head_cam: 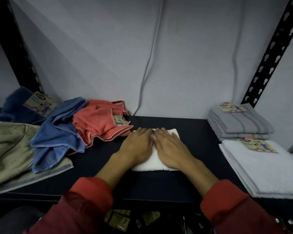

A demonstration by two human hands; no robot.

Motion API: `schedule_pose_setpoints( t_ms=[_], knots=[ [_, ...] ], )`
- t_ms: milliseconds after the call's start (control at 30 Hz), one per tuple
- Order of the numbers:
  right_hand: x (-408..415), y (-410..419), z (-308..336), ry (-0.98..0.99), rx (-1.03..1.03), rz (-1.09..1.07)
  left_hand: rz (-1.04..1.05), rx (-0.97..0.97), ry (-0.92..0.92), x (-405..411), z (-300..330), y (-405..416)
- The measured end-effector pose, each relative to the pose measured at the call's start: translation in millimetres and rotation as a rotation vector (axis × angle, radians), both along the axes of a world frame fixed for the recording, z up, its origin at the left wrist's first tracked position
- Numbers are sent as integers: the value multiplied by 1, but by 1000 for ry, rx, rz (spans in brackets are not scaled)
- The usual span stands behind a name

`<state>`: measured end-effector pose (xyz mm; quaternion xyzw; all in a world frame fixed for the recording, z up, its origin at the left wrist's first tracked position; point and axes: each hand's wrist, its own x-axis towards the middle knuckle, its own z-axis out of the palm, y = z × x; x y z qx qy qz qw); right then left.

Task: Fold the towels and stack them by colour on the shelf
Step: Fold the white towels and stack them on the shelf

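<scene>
- The wall behind is pale grey and takes up most of the view; two grey cables hang down it to the back of the shelf.
- Black slotted uprights frame the unit — one at the far right, another at the far left.
- The dark shelf runs across the view and carries all the towels.
- At the left lies a loose heap: an olive towel spread flat at the front edge, a blue towel crumpled partly on top of it, a coral towel bunched just beside the blue one, and a darker blue towel at the back with a printed card label on it.
- At the right, a folded white stack sits at the front, with a card label on its far edge; a folded grey stack sits just behind it, also labelled.
- The small white towel lies folded in the middle of the shelf, between the heap and the stacks, near the coral towel's edge.
- The left hand and right hand lie side by side, palms down on this towel — each grip is flat, fingers straight and spread, pressing rather than clasping, thumbs nearly touching.
- Red sleeves cover both forearms.
- Below the shelf edge sit small yellowish packets, too dim to make out.
</scene>
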<state>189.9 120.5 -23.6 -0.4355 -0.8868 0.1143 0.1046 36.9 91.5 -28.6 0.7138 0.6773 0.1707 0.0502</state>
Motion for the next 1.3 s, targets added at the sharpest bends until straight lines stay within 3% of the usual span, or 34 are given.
schedule_pose_setpoints(
  t_ms=[100, 300, 400, 533, 700, 833, 967, 1067, 1133, 1233, 1300],
  knots=[
    [17, 15, -4, -98, -77, -66, -6, -174, -27, -15, -10, -3],
    [57, -4, -5, -142, -126, -86, -61, -217, -25, -25, -4, -20],
    [71, -26, -12, -40, -75, -128, -61, -129, 73, -15, 5, -32],
    [80, -27, -17, 260, 26, -279, -125, 155, 164, 22, 23, -62],
    [88, -24, -10, 618, -50, -298, -402, 84, 117, 56, 23, -77],
    [96, -20, -13, 698, -108, -271, -448, 19, 67, 49, 21, -79],
    [102, -18, -14, 630, -75, -217, -488, 142, 106, 48, 22, -83],
    [111, -22, -11, 336, -1, -83, -449, 247, 4, 43, 25, -85],
    [116, -24, -9, 245, 14, -30, -395, 297, -130, 36, 31, -85],
    [117, -25, -4, 301, 7, -40, -361, 338, -323, 27, 51, -83],
    [114, -24, 2, 473, -17, -29, -374, 393, -400, 21, 69, -82]
  ],
)
